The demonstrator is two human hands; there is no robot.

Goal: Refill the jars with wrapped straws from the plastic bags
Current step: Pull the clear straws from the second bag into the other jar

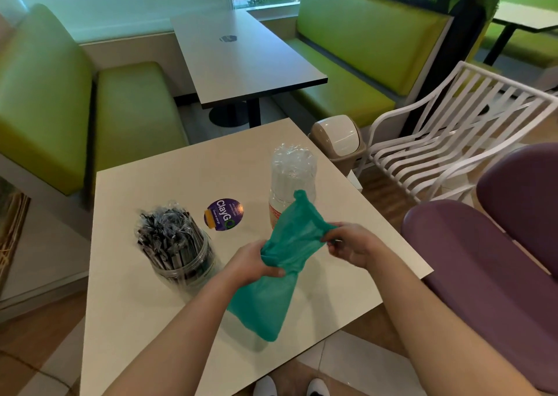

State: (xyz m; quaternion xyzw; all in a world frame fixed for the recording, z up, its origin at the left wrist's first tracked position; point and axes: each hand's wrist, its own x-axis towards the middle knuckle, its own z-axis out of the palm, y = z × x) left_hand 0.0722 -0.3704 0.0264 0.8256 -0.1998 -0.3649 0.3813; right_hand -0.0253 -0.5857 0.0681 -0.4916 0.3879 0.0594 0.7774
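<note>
A teal plastic bag (279, 262) hangs above the white table (145, 305), held by both hands. My left hand (253, 262) grips its middle from the left. My right hand (351, 244) pinches the bag's upper edge on the right. A clear jar (178, 244) packed with dark wrapped straws stands at the table's left. A second clear jar (291, 184) with white wrapped straws stands behind the bag, partly hidden by it.
A purple round sticker (224, 215) lies on the table between the jars. A small beige swing-lid bin (339, 142) stands beyond the far right corner. A white slatted chair (453, 142) and a purple seat (498, 259) are to the right.
</note>
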